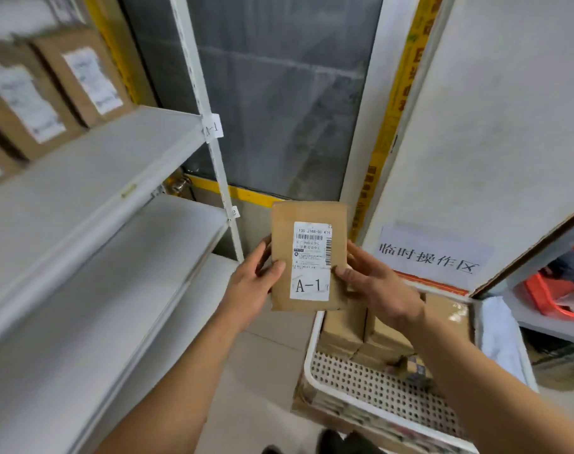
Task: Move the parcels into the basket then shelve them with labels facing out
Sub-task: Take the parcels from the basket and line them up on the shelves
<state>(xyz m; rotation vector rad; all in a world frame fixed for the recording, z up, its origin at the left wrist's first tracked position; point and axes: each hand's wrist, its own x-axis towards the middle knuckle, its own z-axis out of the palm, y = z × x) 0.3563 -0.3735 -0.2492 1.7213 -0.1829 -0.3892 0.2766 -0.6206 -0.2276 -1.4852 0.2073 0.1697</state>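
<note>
**Shelving under way, basket still loaded**

While several brown cardboard parcels (370, 335) are still lying in the white perforated plastic basket (377, 388), we are holding one flat brown parcel with an A-1 label (307, 257) upright above it, label facing us. Our left hand (253, 286) and right hand (377, 286) are pinching its side edges. Labelled boxes (50, 90) are already standing on the white metal shelf (92, 165) tagged A-1, so we judge shelving as partly done.

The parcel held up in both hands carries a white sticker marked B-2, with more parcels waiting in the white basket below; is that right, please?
Not quite: the head view shows the sticker on the parcel reads A-1, not B-2. The rest stands: the left hand and right hand both hold it, and more parcels sit in the white basket below.
</note>
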